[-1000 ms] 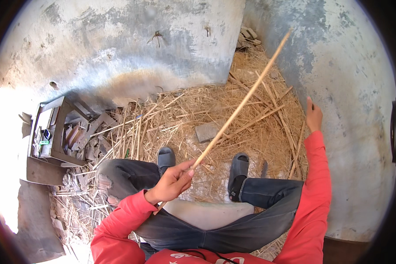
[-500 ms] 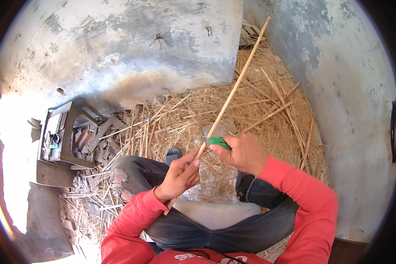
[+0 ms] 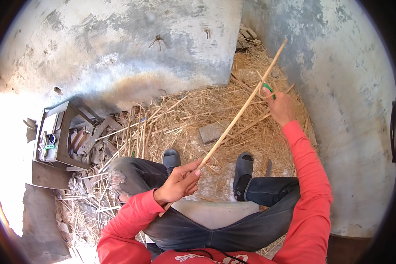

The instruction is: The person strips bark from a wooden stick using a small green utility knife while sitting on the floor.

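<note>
A long, pale wooden strip (image 3: 233, 121) slants from my lap up to the far right. My left hand (image 3: 179, 181) is closed around its lower part, thumb on top. Out along the strip's upper part, my right hand (image 3: 280, 104) grips a green-handled utility knife (image 3: 269, 89). The knife lies against the strip, and its blade is too small to make out. A thin shaving curls off the wood beside the knife and my fingers.
Straw-like shavings and loose strips (image 3: 185, 119) cover the floor. A grey block (image 3: 211, 132) lies ahead between my sandalled feet. To the left stands a small wooden table (image 3: 66, 134) with odds and ends on it. Plastered walls (image 3: 334, 88) rise ahead and right.
My right hand has slid the knife far up the strip, away from my left hand, and a shaving has curled off. The strip's far end has dropped lower and to the right.
</note>
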`<state>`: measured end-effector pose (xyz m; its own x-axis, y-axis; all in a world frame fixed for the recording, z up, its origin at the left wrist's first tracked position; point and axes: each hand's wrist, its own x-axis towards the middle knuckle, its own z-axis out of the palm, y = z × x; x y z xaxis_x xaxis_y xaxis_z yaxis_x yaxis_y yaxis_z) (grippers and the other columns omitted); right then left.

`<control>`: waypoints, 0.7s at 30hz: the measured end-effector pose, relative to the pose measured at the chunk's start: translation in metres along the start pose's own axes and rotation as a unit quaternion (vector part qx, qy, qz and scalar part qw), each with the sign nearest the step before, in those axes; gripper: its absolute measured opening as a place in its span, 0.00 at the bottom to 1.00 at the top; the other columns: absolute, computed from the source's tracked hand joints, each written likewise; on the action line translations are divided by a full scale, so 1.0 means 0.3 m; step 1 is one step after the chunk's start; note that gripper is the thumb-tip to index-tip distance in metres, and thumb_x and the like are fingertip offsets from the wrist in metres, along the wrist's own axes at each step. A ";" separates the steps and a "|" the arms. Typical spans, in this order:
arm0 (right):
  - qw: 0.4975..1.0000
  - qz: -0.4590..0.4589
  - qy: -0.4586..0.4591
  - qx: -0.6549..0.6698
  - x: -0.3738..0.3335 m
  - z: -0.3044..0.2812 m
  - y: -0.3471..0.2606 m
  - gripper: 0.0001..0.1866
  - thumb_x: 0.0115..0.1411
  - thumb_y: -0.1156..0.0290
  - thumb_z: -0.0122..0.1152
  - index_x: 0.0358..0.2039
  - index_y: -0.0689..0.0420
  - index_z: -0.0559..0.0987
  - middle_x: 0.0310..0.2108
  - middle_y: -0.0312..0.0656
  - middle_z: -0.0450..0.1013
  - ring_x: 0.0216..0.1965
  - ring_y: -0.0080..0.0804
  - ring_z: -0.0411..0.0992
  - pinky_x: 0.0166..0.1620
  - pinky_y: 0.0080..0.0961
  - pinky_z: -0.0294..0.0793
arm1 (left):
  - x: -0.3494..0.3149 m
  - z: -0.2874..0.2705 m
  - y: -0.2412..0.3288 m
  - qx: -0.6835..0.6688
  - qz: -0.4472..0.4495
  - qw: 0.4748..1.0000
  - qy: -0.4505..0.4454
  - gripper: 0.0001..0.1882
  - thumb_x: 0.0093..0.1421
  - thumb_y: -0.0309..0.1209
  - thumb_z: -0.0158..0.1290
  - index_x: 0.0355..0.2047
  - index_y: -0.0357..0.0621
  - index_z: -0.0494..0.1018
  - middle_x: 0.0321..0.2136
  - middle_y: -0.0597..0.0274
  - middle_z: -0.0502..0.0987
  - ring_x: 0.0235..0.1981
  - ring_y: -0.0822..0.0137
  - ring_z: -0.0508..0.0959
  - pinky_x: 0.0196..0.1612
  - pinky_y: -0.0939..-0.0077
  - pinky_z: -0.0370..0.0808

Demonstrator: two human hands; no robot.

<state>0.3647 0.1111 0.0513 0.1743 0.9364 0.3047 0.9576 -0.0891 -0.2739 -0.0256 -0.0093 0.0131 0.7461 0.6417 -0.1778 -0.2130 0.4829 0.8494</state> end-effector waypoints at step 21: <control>0.914 0.341 0.155 0.156 0.090 0.052 0.944 0.39 0.70 0.38 0.41 0.45 0.67 0.83 0.38 0.65 0.78 0.41 0.61 0.78 0.46 0.47 0.74 | -0.135 -0.055 0.012 0.001 -0.145 0.988 -0.053 0.25 0.77 0.34 0.39 0.71 0.39 0.56 0.15 0.77 0.52 0.14 0.81 0.53 0.20 0.82 0.54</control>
<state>0.6370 0.1164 -0.0322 0.8086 0.5542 0.1974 0.4994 -0.4692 -0.7284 -0.0670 -0.0237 0.0152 0.8374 0.4112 -0.3602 0.0194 0.6361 0.7714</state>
